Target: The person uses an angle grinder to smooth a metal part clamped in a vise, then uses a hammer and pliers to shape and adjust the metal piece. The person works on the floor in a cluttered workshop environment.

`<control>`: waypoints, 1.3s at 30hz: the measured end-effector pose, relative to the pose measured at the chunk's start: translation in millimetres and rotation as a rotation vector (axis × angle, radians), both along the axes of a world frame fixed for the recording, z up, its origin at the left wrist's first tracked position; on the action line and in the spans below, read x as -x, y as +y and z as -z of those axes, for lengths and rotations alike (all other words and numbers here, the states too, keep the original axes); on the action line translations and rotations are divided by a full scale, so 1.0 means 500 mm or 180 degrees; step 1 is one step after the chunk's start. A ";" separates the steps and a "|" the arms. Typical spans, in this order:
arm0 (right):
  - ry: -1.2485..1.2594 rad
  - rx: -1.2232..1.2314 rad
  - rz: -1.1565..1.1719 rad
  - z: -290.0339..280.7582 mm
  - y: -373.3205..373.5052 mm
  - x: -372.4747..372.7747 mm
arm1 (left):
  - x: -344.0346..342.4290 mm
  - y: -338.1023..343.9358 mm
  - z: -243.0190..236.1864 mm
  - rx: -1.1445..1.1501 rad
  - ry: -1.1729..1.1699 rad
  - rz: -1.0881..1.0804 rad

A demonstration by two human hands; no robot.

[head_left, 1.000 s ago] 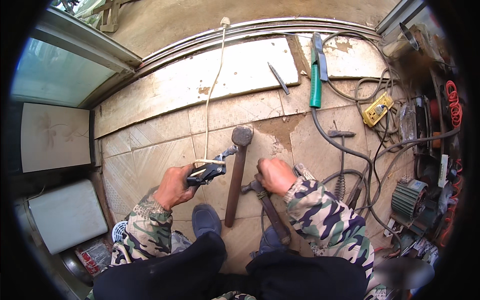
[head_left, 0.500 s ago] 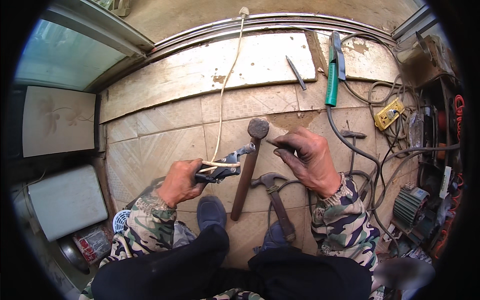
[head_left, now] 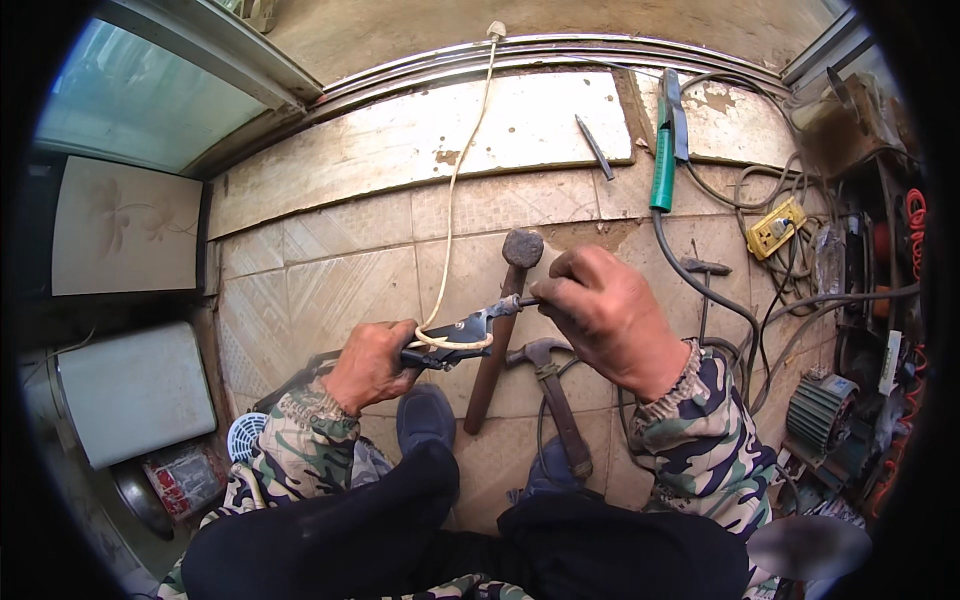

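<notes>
My left hand (head_left: 368,366) is closed around a black, riveted metal piece (head_left: 462,334) with a short tube-like end. A pale electric cord (head_left: 452,200) loops around that piece and runs away to a plug (head_left: 496,30) near the door track. My right hand (head_left: 612,318) pinches a thin dark metal rod (head_left: 527,301), whose tip meets the tube-like end; how deep it sits is not visible. Below the hands lie a sledgehammer (head_left: 523,248) with a brown handle and a claw hammer (head_left: 565,405), its handle end over my right shoe.
A chisel-like steel bar (head_left: 594,148) lies on the white board (head_left: 380,140). To the right are a green-handled welding electrode holder (head_left: 663,170), tangled cables, a yellow socket block (head_left: 776,230), a chipping hammer (head_left: 706,268) and a motor (head_left: 822,412). Boxes line the left.
My right hand has moved down and left, bringing the rod from apart to the end of the metal piece. My left hand has shifted slightly right.
</notes>
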State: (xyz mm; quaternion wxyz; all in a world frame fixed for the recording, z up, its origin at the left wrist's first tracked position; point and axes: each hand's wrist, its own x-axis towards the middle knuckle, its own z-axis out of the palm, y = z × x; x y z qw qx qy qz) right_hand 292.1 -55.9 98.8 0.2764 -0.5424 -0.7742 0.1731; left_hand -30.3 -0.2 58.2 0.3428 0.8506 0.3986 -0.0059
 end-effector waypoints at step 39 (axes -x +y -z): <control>0.1911 0.1118 -0.0017 0.030 -0.021 -0.004 | 0.008 -0.020 -0.009 0.0019 0.0008 0.0145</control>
